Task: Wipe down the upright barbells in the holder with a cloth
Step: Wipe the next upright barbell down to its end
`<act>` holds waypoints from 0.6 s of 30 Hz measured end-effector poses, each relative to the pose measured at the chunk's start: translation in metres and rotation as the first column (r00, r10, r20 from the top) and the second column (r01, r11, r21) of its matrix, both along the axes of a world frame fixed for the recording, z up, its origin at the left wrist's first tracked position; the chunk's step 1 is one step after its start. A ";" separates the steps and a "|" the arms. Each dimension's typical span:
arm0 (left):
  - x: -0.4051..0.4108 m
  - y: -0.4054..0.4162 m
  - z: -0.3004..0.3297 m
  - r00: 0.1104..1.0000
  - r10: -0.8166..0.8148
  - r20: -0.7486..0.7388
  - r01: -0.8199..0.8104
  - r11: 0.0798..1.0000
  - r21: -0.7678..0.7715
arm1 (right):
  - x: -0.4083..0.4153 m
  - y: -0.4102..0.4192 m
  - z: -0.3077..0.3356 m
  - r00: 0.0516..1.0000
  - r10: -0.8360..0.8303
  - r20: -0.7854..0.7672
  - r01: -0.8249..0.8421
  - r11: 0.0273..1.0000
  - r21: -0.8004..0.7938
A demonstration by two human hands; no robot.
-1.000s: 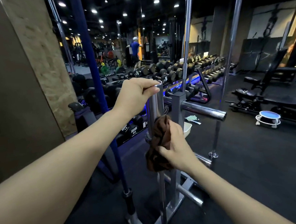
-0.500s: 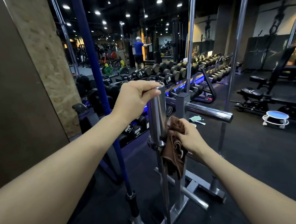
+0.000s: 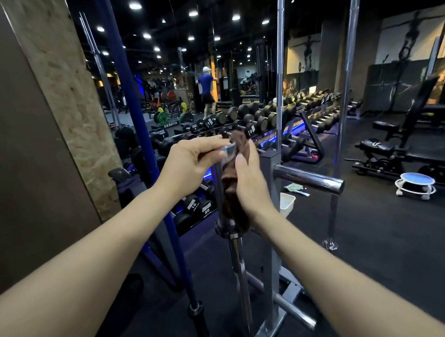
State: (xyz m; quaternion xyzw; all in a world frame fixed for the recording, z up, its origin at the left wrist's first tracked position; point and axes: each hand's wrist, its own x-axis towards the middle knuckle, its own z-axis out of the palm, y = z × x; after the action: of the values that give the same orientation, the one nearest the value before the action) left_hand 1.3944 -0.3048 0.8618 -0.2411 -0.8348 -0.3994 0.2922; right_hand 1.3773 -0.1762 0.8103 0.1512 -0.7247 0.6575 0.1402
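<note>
A short chrome barbell [image 3: 239,267] stands upright in the grey holder [image 3: 273,246], its thick sleeve at chest height. My left hand [image 3: 189,162] grips the top end of that sleeve. My right hand [image 3: 251,187] presses a brown cloth [image 3: 231,194] against the sleeve's right side, fingers stretched upward; the cloth reaches from the sleeve's top rim down to its collar. A blue barbell [image 3: 140,137] stands upright to the left. Two tall chrome barbells [image 3: 279,67] [image 3: 347,86] rise behind the holder.
A chrome peg [image 3: 309,179] sticks out right from the holder's post. Dumbbell racks [image 3: 260,121] run behind. A bench [image 3: 404,153] and a small round stool [image 3: 414,185] stand right. A wall [image 3: 25,155] closes the left. A person exercises far back.
My right hand has slid the cloth upward along the sleeve, from its lower collar to its top rim. My left hand has kept its grip on the top end.
</note>
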 end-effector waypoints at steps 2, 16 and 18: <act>-0.001 -0.004 -0.001 1.000 -0.005 0.027 0.004 1.000 0.013 | 0.005 0.001 -0.024 0.999 0.033 -0.036 -0.031 0.999 0.038; -0.001 -0.003 -0.002 1.000 -0.002 -0.011 0.001 0.998 -0.060 | 0.007 0.047 -0.085 0.987 -0.049 -0.150 0.141 0.701 0.699; 0.000 -0.005 -0.002 1.000 -0.009 -0.008 0.009 0.999 -0.054 | 0.015 0.054 -0.081 0.981 -0.049 -0.189 0.178 0.629 0.757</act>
State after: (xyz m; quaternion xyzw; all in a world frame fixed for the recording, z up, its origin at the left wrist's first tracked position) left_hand 1.3942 -0.3102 0.8598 -0.2543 -0.8430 -0.3770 0.2874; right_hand 1.3923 -0.1223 0.7297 0.1994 -0.9309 0.2623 0.1577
